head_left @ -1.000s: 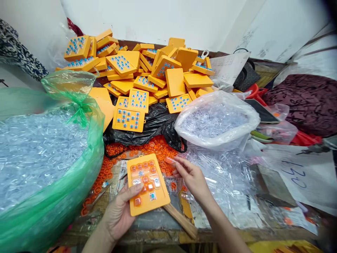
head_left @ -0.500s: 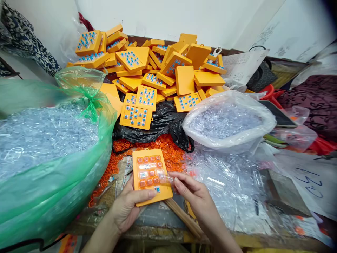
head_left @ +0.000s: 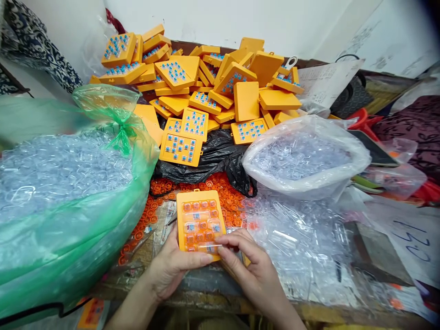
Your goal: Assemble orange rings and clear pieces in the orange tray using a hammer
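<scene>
My left hand (head_left: 168, 266) grips a yellow keypad panel (head_left: 199, 196) by its lower left, with the thumb lying across the bottom edge. Orange rings and clear caps fill the panel's rows, and blue switches show through the wider caps. At the bottom row, the thumb and fingertips of my right hand (head_left: 252, 261) pinch the right end of a long clear plastic key cap (head_left: 208, 248). That cap lies over the row, but whether it is fully seated is hidden by my fingers. Loose orange rings (head_left: 232, 197) lie behind the panel.
Yellow panels with blue switches (head_left: 184, 149) are piled at the back on black plastic (head_left: 216, 151). A green bag (head_left: 117, 201) of clear caps stands left, a white bag (head_left: 305, 188) of them right. Loose clear pieces (head_left: 292, 238) cover the right side beside a grey block (head_left: 378, 252).
My right hand has brought the clear key cap down and left onto the panel's bottom row, where a bare blue switch showed before. The view has shifted slightly.
</scene>
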Motion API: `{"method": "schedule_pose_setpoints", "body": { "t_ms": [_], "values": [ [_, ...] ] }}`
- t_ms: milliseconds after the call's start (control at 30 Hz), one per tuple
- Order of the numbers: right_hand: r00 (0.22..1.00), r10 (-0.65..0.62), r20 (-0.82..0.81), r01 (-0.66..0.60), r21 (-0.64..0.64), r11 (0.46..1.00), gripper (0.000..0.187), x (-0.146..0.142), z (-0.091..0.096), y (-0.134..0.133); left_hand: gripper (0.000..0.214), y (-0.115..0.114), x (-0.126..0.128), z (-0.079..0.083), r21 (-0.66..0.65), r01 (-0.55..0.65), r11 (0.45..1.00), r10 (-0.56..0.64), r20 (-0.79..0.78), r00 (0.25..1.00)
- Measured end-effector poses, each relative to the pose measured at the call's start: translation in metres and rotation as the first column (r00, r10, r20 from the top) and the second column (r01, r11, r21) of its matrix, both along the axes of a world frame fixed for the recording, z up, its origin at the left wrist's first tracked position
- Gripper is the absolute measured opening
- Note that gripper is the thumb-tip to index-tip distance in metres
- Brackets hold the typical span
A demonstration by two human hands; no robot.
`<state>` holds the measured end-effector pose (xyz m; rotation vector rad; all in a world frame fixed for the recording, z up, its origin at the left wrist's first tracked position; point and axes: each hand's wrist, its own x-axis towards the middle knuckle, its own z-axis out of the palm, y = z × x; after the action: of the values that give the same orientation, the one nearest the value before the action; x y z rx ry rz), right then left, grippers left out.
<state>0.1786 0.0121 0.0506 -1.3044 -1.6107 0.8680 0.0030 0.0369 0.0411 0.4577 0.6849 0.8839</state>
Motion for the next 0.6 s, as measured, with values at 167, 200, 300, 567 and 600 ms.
{"method": "schedule_pose_setpoints", "body": {
  "t_ms": [167, 200, 300, 567, 600],
  "values": [
    [0.998, 0.011, 0.064, -0.018, 0.109, 0.994, 0.019, -0.003, -0.004, -0.003, 0.066, -0.002, 0.004, 0.001, 0.064, -0.032, 0.997, 0.039, -0.111, 0.993],
    [0.999, -0.03, 0.045, 0.024, 0.114, 0.993, 0.018, -0.005, -0.006, -0.005, 0.063, -0.002, 0.005, 0.003, 0.077, -0.033, 0.997, 0.043, -0.129, 0.991],
    [0.961, -0.141, -0.238, 0.134, -0.045, 0.99, 0.012, -0.014, -0.014, -0.009, 0.059, -0.003, 0.006, 0.005, 0.111, -0.057, 0.992, 0.076, -0.174, 0.982],
    [0.692, -0.286, -0.663, 0.032, -0.368, 0.929, 0.038, -0.027, -0.038, -0.01, 0.056, -0.013, 0.009, -0.004, 0.13, -0.133, 0.982, 0.172, -0.358, 0.918],
    [0.685, -0.3, -0.664, 0.046, -0.37, 0.928, 0.038, -0.028, -0.04, -0.01, 0.057, -0.014, 0.009, -0.004, 0.123, -0.137, 0.983, 0.172, -0.346, 0.922]
  ]
}}
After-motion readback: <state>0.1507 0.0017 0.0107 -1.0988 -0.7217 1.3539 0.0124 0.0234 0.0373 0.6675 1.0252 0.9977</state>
